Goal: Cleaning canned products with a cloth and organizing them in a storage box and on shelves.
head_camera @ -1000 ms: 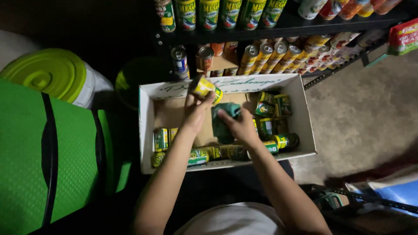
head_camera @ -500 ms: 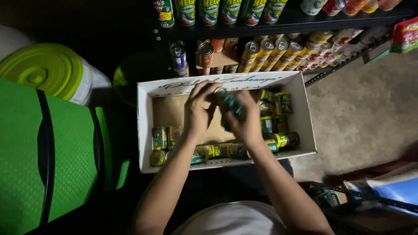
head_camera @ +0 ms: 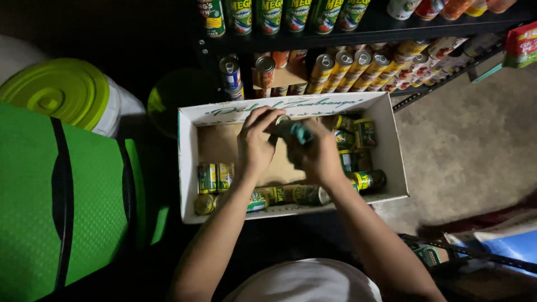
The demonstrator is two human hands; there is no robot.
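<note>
A white cardboard box [head_camera: 391, 168] lies open on the floor in front of me with several green and yellow cans [head_camera: 358, 134] in it. My left hand [head_camera: 254, 146] and my right hand [head_camera: 316, 154] meet over the middle of the box. Together they grip one can [head_camera: 291, 130] held a little above the box floor. A teal cloth-like bit shows against that can under my right fingers. More cans [head_camera: 215, 178] lie along the box's near and left sides.
A dark shelf [head_camera: 386, 25] beyond the box carries rows of upright and lying cans. A white bucket with a lime lid [head_camera: 64, 92] stands at the left. A big green panel [head_camera: 33, 196] fills the near left. Bare concrete floor [head_camera: 475, 140] lies right.
My left hand had a yellow can lifted at the box's far edge; that can is gone from it. Both hands have come together on one can over the box.
</note>
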